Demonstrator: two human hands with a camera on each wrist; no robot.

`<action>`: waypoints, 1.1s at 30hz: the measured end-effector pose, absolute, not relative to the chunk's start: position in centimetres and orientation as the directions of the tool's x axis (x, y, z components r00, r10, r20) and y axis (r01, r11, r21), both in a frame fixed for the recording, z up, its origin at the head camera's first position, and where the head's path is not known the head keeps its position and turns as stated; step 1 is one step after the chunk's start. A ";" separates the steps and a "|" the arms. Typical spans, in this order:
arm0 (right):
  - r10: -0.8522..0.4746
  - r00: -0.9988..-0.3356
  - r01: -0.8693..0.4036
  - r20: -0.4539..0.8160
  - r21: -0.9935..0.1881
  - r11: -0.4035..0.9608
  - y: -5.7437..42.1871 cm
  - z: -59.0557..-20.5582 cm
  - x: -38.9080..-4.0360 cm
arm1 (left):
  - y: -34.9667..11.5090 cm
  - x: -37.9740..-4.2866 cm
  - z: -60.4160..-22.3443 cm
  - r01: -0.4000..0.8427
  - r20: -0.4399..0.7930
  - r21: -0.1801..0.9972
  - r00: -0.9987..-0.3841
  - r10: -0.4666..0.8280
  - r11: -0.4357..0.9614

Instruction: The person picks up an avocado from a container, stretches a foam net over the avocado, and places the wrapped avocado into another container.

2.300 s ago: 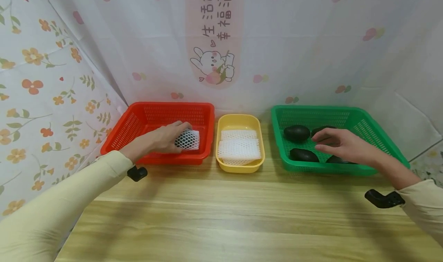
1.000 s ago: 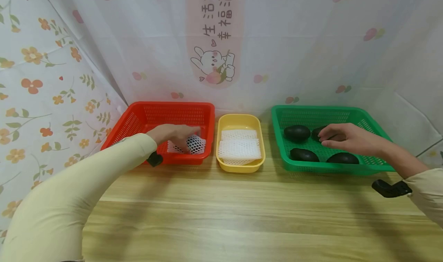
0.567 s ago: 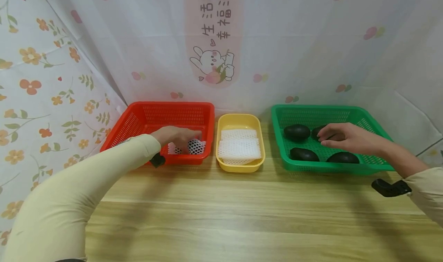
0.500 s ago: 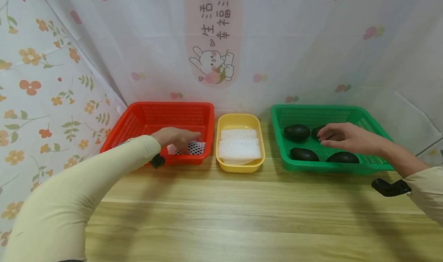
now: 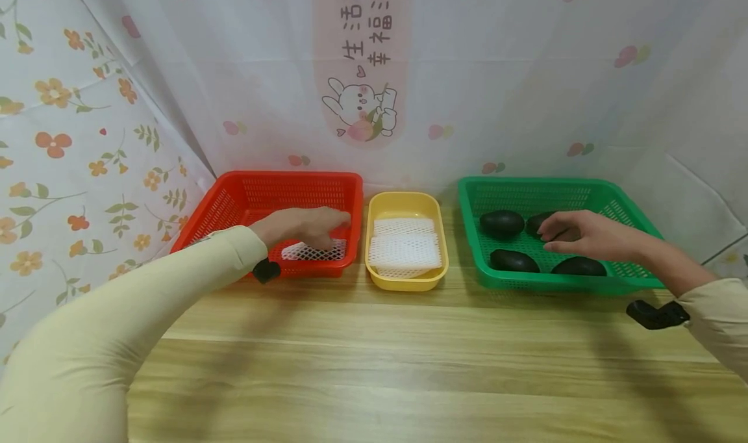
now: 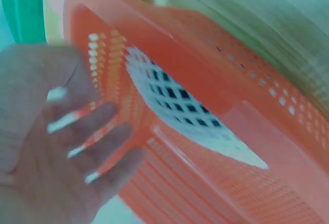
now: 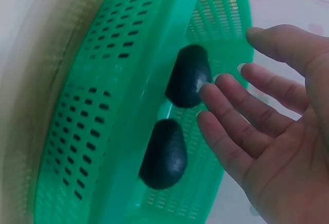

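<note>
In the head view my left hand (image 5: 312,225) hovers over the right part of a red basket (image 5: 265,273). Below it, against the front wall, lies a dark avocado in a white foam net (image 5: 320,253). The left wrist view has the left hand (image 6: 56,126) with fingers extended, apart from the netted avocado (image 6: 177,100). My right hand (image 5: 584,234) hangs over a green basket (image 5: 584,282), fingers loosely bent, partly covering the back-right avocado (image 5: 534,225). In the right wrist view its fingers (image 7: 226,149) hold nothing, beside two dark avocados (image 7: 165,154).
Between the baskets stands a yellow tray (image 5: 407,286) with a stack of white foam nets (image 5: 404,248). Other bare avocados (image 5: 501,224) lie in the green basket. The wooden table (image 5: 403,365) runs along the front; a printed curtain (image 5: 432,92) hangs behind.
My left hand has let go of the netted avocado and risen up and right from it; the avocado now lies along the front wall. The right hand has drifted slightly right since the oldest frame.
</note>
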State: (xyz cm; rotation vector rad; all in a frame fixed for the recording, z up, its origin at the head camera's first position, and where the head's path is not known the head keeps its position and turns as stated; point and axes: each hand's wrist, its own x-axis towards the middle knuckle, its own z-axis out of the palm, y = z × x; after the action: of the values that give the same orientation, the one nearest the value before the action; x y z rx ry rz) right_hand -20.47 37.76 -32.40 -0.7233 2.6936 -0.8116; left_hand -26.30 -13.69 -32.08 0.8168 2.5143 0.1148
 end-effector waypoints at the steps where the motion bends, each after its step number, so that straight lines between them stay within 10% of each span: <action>1: -0.518 -0.851 -0.387 -0.085 -0.564 0.730 37.9 -32.4 -20.5 | -13.3 -26.1 -32.0 0.535 -0.390 0.211 -0.721 0.572 0.818; 7: -0.486 -0.864 -0.361 -0.130 -0.514 0.778 39.1 -32.7 -20.8 | -11.2 -24.9 -31.0 0.537 -0.209 0.148 -0.804 0.557 0.830; 20: -0.435 -0.884 -0.309 -0.173 -0.483 0.819 42.1 -33.1 -21.7 | -6.1 -21.5 -32.2 0.778 -0.306 0.173 -0.540 0.784 0.604; 33: -0.430 -0.875 -0.281 -0.221 -0.492 0.824 43.8 -33.7 -22.5 | -3.4 -20.4 -34.3 0.799 -0.444 0.099 -0.498 0.745 0.593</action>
State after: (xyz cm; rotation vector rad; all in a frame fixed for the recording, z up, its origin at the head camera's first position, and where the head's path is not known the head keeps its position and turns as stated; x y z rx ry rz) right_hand -22.46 43.83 -33.74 -0.5384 2.6836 -0.6521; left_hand -20.42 -3.41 -34.33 1.2324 2.3802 -0.1644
